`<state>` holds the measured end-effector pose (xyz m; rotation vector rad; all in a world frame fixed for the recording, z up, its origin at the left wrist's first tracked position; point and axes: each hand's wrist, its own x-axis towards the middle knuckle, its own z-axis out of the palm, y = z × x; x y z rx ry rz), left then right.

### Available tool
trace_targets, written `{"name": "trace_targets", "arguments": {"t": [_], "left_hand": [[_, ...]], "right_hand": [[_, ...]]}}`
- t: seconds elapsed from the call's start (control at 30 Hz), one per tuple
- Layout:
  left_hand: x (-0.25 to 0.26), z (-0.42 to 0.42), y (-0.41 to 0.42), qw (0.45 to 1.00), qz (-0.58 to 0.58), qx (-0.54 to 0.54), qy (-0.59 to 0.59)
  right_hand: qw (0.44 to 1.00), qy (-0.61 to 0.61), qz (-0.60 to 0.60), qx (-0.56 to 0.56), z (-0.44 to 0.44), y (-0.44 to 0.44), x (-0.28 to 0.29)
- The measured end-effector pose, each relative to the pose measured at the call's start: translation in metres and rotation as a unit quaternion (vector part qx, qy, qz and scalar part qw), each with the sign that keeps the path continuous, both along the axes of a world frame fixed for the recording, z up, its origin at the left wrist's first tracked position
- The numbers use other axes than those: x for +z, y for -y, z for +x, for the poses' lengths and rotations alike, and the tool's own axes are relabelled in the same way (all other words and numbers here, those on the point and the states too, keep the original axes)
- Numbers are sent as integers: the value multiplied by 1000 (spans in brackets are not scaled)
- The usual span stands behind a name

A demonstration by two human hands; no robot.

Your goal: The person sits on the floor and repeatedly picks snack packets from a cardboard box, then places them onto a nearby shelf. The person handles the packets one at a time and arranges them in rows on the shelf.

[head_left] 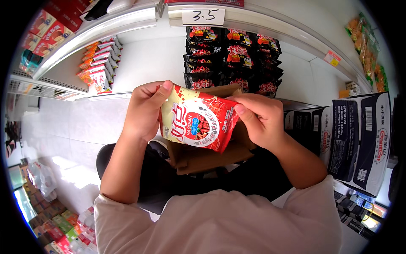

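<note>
A red and cream snack packet (196,120) with shiny printed film is stretched between my two hands, its front facing up at me. My left hand (147,108) pinches its left end, thumb on top near the upper corner. At the upper right corner my right hand (261,119) grips the edge between thumb and fingers. Below the packet, an open cardboard box (187,162) rests at my lap; the packet and my hands hide much of it, and its contents cannot be made out.
On the shelf ahead stand black snack packets (239,55) in rows, with white and orange packets (103,65) to the left. A shelf rail (272,23) runs above them, bearing a handwritten price card (203,16). Ganten water cartons (358,143) stand on the right.
</note>
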<state>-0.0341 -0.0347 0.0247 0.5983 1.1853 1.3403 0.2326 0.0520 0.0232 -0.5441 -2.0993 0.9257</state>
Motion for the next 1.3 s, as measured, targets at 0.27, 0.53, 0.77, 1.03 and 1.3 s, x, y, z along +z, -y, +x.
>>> {"name": "trace_targets", "arguments": {"t": [0.27, 0.53, 0.77, 1.03, 1.3], "left_hand": [[-5, -11, 0, 995, 26, -60, 70], [0, -1, 7, 995, 16, 6, 95], [-9, 4, 7, 995, 14, 74, 65], [6, 11, 14, 992, 41, 41, -110], [32, -20, 14, 974, 131, 134, -125]], "right_hand": [[881, -86, -464, -18, 9, -10, 2], [823, -199, -532, 29, 10, -16, -2], [876, 84, -450, 155, -2, 3, -7], [890, 131, -412, 144, -10, 6, -9], [918, 131, -347, 143, 5, -5, 12]]}}
